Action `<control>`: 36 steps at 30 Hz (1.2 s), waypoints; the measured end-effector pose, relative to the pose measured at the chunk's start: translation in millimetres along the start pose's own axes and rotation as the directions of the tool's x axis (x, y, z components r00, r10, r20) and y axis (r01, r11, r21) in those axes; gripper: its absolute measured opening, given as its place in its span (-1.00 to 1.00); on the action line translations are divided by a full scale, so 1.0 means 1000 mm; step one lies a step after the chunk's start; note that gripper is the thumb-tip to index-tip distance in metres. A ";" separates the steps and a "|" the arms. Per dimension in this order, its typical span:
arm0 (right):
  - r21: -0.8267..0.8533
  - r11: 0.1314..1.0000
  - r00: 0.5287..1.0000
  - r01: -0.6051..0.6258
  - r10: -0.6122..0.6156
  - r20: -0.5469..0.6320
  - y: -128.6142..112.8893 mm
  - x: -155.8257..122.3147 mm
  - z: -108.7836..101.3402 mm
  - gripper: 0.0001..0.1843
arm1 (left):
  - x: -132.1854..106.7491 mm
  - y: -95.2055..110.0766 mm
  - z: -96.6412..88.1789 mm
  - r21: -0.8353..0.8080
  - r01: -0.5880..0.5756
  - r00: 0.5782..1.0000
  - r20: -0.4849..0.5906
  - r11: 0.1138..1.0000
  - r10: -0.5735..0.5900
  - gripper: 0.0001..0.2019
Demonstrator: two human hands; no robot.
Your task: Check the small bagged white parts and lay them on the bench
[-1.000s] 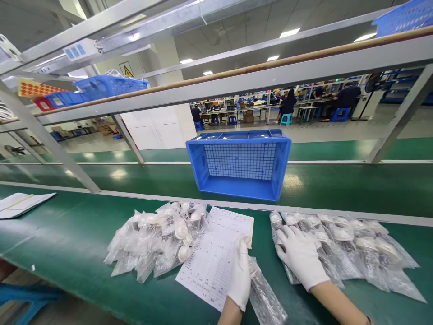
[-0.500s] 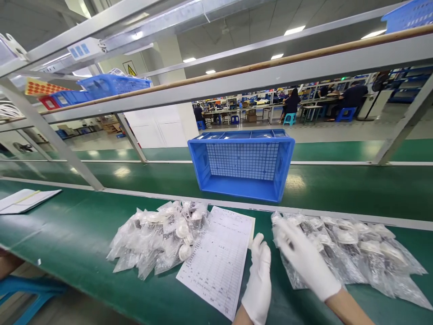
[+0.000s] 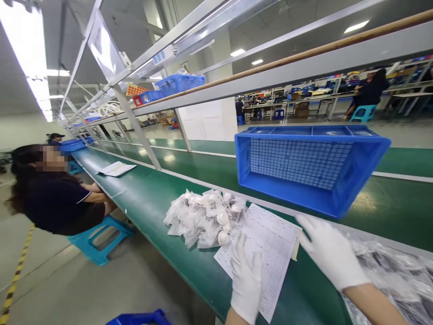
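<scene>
My left hand [image 3: 246, 276], in a white glove, lies flat with spread fingers on a printed paper form [image 3: 267, 253] on the green bench. My right hand [image 3: 329, 253], also gloved, hovers open just right of the form, its fingers stretched toward the form's far corner. A heap of small clear bags with white round parts [image 3: 206, 217] sits left of the form. Another spread of clear bags [image 3: 395, 275] lies under and right of my right forearm.
A blue plastic crate [image 3: 306, 167] stands on the green conveyor belt [image 3: 389, 212] behind the form. A person in a dark shirt [image 3: 57, 198] sits on a blue stool at the bench's left. An open notebook [image 3: 117, 169] lies farther along. Metal shelf struts cross overhead.
The view has swung left, showing the seated person. My left hand has moved onto the paper form. My right hand has left the right-hand bags and reached toward the form.
</scene>
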State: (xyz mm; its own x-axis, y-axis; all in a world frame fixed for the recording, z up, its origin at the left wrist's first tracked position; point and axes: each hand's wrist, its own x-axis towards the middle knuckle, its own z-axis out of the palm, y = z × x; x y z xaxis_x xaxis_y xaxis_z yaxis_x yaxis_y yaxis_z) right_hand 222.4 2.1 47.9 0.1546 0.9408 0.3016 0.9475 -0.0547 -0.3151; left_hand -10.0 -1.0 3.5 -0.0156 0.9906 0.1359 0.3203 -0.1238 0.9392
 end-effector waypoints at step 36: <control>-0.102 0.949 0.944 -0.298 0.276 -0.181 0.128 -0.049 -0.051 -0.60 | 0.171 0.005 -0.048 0.753 0.121 0.987 -0.163 0.646 0.005 -0.53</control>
State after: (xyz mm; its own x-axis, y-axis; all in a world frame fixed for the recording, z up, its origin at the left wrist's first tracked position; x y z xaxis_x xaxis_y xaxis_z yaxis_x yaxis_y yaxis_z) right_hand 350.1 -68.4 38.9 0.4585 0.8122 0.3607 0.8819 -0.3659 -0.2972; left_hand -56.1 165.1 46.8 -0.1678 0.9673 0.1901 0.9187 0.0836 0.3860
